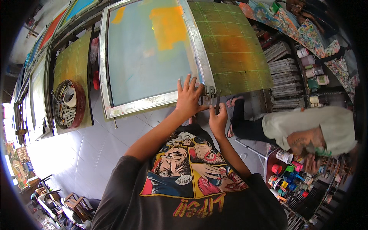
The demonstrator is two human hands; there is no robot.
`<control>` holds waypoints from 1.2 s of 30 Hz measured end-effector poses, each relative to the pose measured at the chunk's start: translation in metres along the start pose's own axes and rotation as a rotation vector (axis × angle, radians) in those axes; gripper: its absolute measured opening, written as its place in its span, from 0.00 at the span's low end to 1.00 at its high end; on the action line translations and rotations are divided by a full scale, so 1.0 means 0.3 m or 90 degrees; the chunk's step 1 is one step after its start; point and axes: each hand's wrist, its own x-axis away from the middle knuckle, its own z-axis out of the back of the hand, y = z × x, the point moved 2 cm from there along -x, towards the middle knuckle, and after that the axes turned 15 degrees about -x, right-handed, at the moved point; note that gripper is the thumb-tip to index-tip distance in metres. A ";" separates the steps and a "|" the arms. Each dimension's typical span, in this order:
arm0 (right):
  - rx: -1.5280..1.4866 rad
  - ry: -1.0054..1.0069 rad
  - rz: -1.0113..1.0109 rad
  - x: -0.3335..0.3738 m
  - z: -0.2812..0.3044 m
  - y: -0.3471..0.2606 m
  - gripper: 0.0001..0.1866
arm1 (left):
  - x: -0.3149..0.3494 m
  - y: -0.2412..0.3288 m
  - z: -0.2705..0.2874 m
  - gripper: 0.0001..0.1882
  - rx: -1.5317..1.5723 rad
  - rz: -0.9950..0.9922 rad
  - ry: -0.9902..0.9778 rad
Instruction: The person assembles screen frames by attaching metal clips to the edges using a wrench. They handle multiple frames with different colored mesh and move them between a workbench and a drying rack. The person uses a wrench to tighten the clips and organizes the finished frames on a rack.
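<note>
A screen-printing frame of bare aluminium lies ahead of me. Its pale blue-grey mesh carries orange patches. At its near right corner sits a small metal clamp. My left hand rests on the frame's near edge beside that clamp, fingers spread. Just right of it, my right hand is closed around a slim dark tool that points up next to the clamp. What kind of tool it is cannot be made out, nor whether it touches the clamp.
A green board with grid lines extends right of the frame. Left stands a round container holding a tape roll and small metal parts. Another person bends over paint pots at right. Stacked frames fill a rack.
</note>
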 end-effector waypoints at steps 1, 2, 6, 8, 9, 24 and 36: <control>0.008 0.018 0.013 -0.010 0.004 0.003 0.10 | -0.010 0.007 -0.006 0.43 -0.005 -0.002 -0.002; -0.005 0.033 0.002 -0.019 0.006 0.029 0.10 | -0.016 0.013 -0.010 0.43 -0.008 -0.006 -0.005; -0.105 0.048 -0.069 -0.048 0.003 0.122 0.09 | -0.031 0.016 -0.017 0.44 -0.001 0.015 0.003; -0.218 0.054 -0.157 -0.056 -0.006 0.155 0.09 | -0.027 0.018 -0.022 0.44 -0.007 0.017 -0.003; -0.265 0.050 -0.160 -0.059 -0.011 0.156 0.08 | -0.025 0.016 -0.024 0.44 -0.006 0.017 -0.003; -0.294 0.021 -0.157 -0.120 0.067 0.148 0.09 | -0.014 0.007 0.004 0.44 0.026 0.000 -0.018; -0.264 -0.060 -0.082 -0.138 0.071 0.134 0.07 | -0.001 0.003 0.000 0.44 0.005 0.009 -0.026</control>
